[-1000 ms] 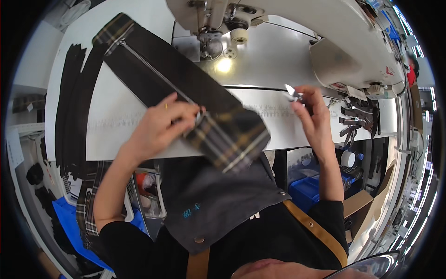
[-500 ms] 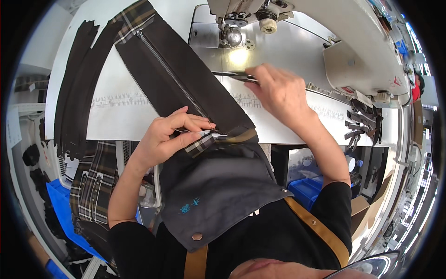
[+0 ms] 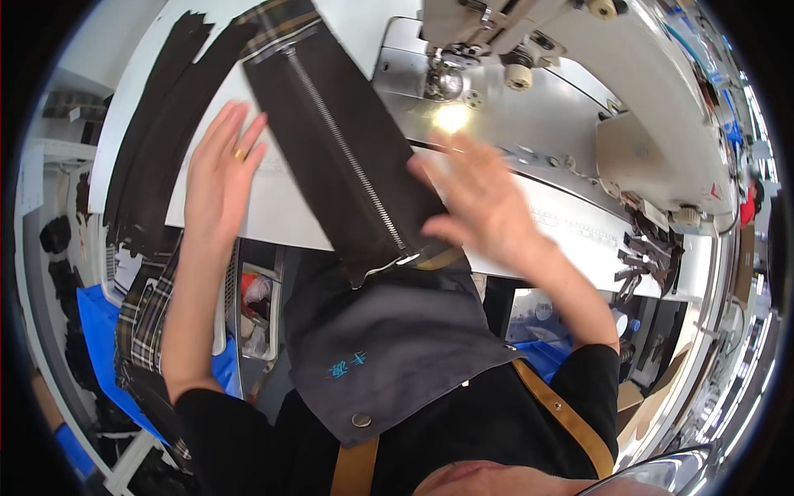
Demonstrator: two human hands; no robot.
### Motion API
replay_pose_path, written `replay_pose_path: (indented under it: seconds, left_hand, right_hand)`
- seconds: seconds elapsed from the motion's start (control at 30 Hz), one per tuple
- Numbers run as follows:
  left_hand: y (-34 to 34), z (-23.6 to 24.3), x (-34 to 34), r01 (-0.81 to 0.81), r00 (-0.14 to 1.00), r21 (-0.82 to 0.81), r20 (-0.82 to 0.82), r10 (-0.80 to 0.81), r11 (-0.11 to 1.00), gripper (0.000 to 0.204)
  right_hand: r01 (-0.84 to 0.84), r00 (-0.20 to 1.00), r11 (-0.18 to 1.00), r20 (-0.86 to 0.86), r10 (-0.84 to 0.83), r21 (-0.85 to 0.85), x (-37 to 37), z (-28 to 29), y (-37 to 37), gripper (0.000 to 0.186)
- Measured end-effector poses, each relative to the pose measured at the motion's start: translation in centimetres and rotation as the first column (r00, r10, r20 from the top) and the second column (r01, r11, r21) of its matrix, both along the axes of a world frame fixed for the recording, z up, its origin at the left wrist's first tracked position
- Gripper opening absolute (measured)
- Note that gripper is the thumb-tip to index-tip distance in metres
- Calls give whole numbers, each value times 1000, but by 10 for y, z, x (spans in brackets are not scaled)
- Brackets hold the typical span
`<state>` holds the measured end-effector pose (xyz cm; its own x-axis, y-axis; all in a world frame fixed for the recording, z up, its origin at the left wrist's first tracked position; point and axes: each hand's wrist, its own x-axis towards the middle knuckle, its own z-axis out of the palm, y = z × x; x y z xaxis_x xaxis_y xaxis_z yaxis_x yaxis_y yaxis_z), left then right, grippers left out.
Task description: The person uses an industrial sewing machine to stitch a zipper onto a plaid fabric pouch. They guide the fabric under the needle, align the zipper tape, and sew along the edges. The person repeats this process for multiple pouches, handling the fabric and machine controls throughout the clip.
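A long black fabric panel (image 3: 331,132) with a silver zipper (image 3: 347,157) down it and plaid cloth (image 3: 277,25) at its far end lies diagonally from the white table onto my apron. My left hand (image 3: 222,174) is open just left of the panel, fingers loosely apart, holding nothing. My right hand (image 3: 484,202), blurred, spreads over the panel's right edge, with no snips visible in it; I cannot tell whether it touches the cloth. Behind it stands the sewing machine (image 3: 628,91), its needle area lit.
Black fabric strips (image 3: 153,124) lie at the table's left. Short dark pieces (image 3: 649,248) lie at the right end of the white table (image 3: 550,215). Plaid cloth (image 3: 145,322) hangs over a blue bin (image 3: 99,347) below left. Another blue bin (image 3: 542,355) is below right.
My left hand has left the zipper's near end and risen leftward, opening. My right hand, earlier holding snips, has come onto the panel without them in view. The panel's folded near end now lies flatter.
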<state>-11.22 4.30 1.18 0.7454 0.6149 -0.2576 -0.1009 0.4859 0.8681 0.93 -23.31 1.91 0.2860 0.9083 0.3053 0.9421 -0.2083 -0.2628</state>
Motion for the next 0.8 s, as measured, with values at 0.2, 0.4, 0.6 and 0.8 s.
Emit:
replay_pose_path:
  seconds: [0.2, 0.4, 0.6, 0.8]
  left_hand:
    - [0, 12, 78, 633, 767, 737, -555, -322, 237, 36]
    - [-4, -7, 0, 74, 994, 791, -6, -113, 608, 20]
    - [36, 30, -266, -654, 757, 313, 270, 595, 689, 15]
    - [112, 0, -538, -669, 283, 631, -271, 920, 392, 37]
  right_hand:
    - [-32, 998, 987, -49, 24, -159, -36, -8, 22, 59]
    - [-129, 991, 982, -48, 123, -139, -42, -9, 24, 59]
    - [-46, 990, 999, -132, 46, 5, -33, -13, 13, 52]
    - [2, 991, 1000, -136, -3, -5, -32, -14, 16, 47]
